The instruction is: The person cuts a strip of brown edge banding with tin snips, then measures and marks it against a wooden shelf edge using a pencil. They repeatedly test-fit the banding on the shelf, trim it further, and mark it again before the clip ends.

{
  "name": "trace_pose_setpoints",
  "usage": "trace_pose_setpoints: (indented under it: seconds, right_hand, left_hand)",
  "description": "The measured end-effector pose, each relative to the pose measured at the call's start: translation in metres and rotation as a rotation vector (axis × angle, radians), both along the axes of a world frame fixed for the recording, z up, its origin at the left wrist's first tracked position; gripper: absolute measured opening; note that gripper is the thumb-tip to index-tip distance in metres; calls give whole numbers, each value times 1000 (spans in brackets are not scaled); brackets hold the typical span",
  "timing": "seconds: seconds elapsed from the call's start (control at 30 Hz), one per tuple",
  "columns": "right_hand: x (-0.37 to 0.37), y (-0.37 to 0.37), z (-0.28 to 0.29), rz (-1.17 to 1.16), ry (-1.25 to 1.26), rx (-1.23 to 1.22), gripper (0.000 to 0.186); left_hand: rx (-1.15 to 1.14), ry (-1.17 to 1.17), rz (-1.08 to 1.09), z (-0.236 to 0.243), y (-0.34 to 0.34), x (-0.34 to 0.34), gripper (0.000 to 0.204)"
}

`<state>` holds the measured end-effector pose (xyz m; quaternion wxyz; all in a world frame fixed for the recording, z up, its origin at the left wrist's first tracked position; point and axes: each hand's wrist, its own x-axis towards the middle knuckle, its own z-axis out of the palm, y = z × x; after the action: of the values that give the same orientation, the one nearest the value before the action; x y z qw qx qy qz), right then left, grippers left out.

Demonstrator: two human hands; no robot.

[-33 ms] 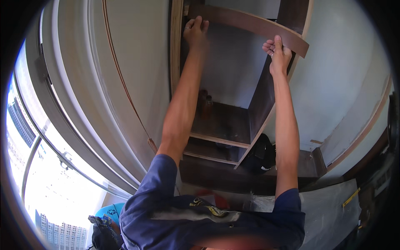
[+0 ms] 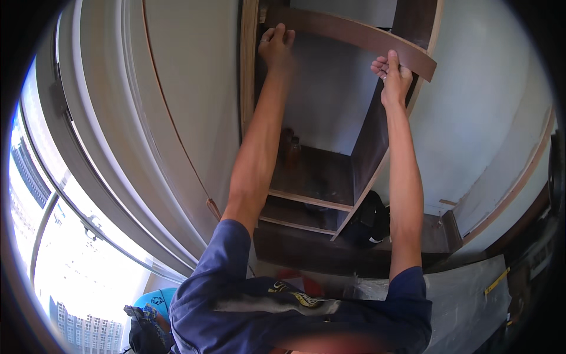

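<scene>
A long, narrow brown strip [image 2: 354,35] lies across the front of an open shelf unit [image 2: 371,184], high up. Its right end sticks out past the unit's right side panel. My left hand [image 2: 276,46] is closed at the strip's left part, fingertips bent against its lower edge. Near the right end, my right hand [image 2: 396,79] grips the strip from below, thumb up on its face and the other fingers curled. What lies behind the strip is mostly hidden.
A bottle [image 2: 294,151] stands on a lower shelf. Beside the unit sits a black bag [image 2: 370,221] on a low dark ledge. A cord [image 2: 171,121] hangs at left, near a bright window. A yellow tape-like strip [image 2: 497,281] lies on grey sheeting [image 2: 460,295] at lower right.
</scene>
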<state>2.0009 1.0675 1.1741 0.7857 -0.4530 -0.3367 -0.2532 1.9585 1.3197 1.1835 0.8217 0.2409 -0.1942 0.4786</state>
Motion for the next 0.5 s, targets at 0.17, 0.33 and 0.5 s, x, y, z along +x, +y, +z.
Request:
trace_pose_setpoints:
  seconds: [0.17,0.33,0.5]
  right_hand:
    - [25,2,7,51,27,-14,32]
    - [31,7,13,99,-17,-29,30]
    - [28,16,16,74,-5,15,32]
  left_hand:
    - [-36,6,138,5,-6,12,17]
    - [-113,-17,199,9,-3,19,21]
    - [-116,-5,175,9,5,25,19]
